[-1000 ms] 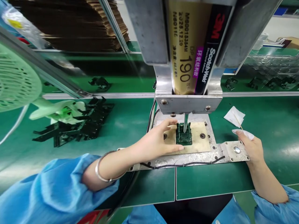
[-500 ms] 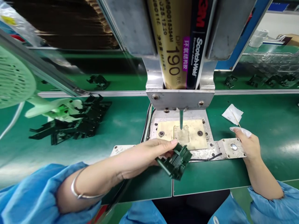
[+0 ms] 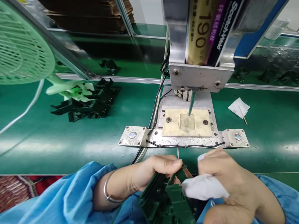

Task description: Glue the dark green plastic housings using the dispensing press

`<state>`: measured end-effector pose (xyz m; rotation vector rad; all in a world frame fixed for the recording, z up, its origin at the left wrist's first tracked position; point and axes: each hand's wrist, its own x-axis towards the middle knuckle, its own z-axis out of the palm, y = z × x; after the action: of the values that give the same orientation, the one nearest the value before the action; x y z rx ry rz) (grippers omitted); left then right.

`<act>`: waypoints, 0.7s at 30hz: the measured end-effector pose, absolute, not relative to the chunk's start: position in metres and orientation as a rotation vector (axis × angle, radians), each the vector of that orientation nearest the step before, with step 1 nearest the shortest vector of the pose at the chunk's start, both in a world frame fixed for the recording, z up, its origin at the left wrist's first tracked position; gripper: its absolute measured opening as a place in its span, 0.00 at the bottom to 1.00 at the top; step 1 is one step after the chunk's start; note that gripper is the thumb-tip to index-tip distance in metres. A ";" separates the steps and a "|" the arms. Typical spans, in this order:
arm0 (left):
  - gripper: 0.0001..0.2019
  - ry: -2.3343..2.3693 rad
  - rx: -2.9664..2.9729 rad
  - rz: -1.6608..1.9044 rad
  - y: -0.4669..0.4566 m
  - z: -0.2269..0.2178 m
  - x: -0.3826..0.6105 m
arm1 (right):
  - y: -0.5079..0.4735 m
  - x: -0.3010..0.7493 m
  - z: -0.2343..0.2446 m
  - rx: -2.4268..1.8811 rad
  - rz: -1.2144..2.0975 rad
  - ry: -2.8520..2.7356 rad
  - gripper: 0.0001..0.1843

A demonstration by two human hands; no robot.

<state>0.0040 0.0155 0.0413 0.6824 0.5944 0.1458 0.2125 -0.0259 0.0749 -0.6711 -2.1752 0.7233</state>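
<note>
My left hand [image 3: 161, 169] is closed around a dark green moulded plastic part [image 3: 171, 202], close to my body at the bottom of the view. The part has slots and raised walls, and its lower end is cut off by the frame edge. My right hand [image 3: 235, 183] is closed on a white wipe [image 3: 205, 186], whose tip is at the part's upper right side. Whether the wipe presses on the part I cannot tell. Beyond both hands stands a glue dispenser with a Scotch-Weld cartridge [image 3: 203, 34], its nozzle [image 3: 192, 104] pointing down over a cream fixture plate [image 3: 169, 129].
Metal button blocks [image 3: 132, 135] flank the fixture, with black cable between them. A white pad [image 3: 238, 107] with a thin stick lies to the right. Several dark parts [image 3: 93, 104] lie by a green fan [image 3: 25, 46] at the left. More parts sit behind the rail.
My left hand has drawn the green part down towards my body. My right hand has come from beside the right button block to the part, carrying the wipe. The view has shifted.
</note>
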 end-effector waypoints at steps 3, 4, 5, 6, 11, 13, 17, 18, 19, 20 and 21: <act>0.26 0.595 0.737 0.074 0.013 0.039 0.007 | -0.019 0.197 0.072 -0.728 0.701 -2.185 0.40; 0.27 0.600 0.762 0.057 0.013 0.039 0.007 | -0.020 0.198 0.072 -0.748 0.680 -2.204 0.39; 0.28 0.606 0.798 0.041 0.013 0.038 0.007 | -0.022 0.201 0.071 -0.746 0.655 -2.227 0.38; 0.28 0.612 0.838 0.035 0.013 0.038 0.006 | -0.026 0.206 0.070 -0.736 0.631 -2.254 0.37; 0.29 0.596 0.942 0.026 0.013 0.042 0.004 | -0.045 0.228 0.057 -0.769 0.534 -2.247 0.31; 0.29 0.585 0.935 0.016 0.012 0.043 0.007 | -0.048 0.229 0.053 -0.844 0.494 -2.191 0.29; 0.31 0.568 0.928 -0.005 0.012 0.045 0.013 | -0.042 0.221 0.057 -0.882 0.558 -2.100 0.32; 0.31 0.567 0.924 -0.002 0.012 0.046 0.013 | -0.040 0.221 0.059 -0.873 0.577 -2.086 0.33; 0.31 0.566 0.921 0.017 0.012 0.048 0.012 | -0.040 0.222 0.060 -0.868 0.586 -2.073 0.32; 0.30 0.566 0.931 0.063 0.012 0.051 0.009 | -0.042 0.226 0.058 -0.878 0.577 -2.049 0.31; 0.30 0.563 0.971 0.140 0.012 0.054 0.005 | -0.045 0.231 0.055 -0.909 0.557 -2.000 0.29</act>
<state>0.0054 0.0118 0.0539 0.9710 0.5626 0.1405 0.2313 -0.0447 0.0546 -0.9085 -1.9997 0.5567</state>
